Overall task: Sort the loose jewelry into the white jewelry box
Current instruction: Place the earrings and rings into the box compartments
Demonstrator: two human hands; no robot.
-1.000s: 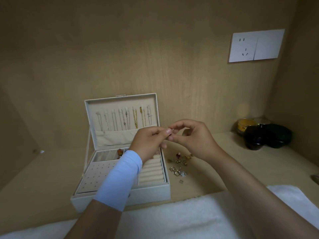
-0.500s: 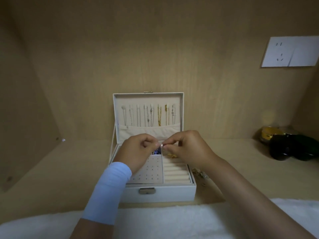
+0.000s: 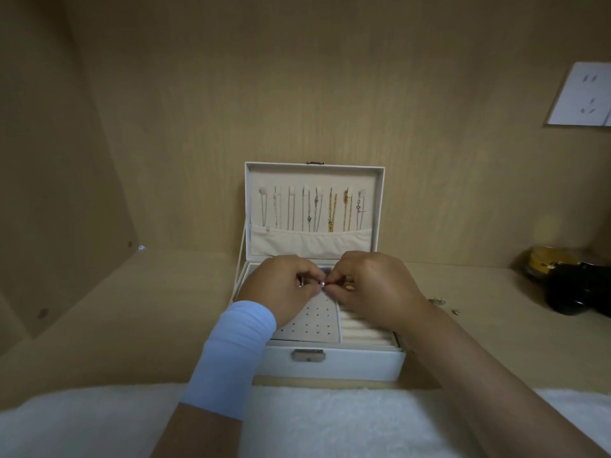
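In the head view, a white jewelry box (image 3: 334,365) is seen standing open on a wooden desk (image 3: 132,325), its metal latch (image 3: 308,355) facing the person. The lid (image 3: 314,171) is held upright against the back wall, and a row of silver and gold necklaces (image 3: 332,209) is hung inside it above a fabric pocket (image 3: 310,242).

The left hand (image 3: 284,287) and the right hand (image 3: 373,289) are brought together over the rear of the box tray. The fingers of both are curled, and a small piece (image 3: 323,284) is pinched between their meeting fingertips. What kind of jewelry it is cannot be told, as it is too small. It is held just above the far edge of the perforated earring panel (image 3: 314,323), which fills the left part of the tray. The padded ring rolls (image 3: 367,330) are seen to the right of that panel, partly covered by the right hand.

A pale blue sleeve (image 3: 231,355) is worn on the left forearm. A few pieces of loose jewelry (image 3: 437,301) are left on the desk to the right of the box, apart from it. Dark jars (image 3: 575,287) are placed at the far right, a wall socket (image 3: 582,97) is mounted above them, and a white fluffy cloth (image 3: 330,421) is spread along the near edge.
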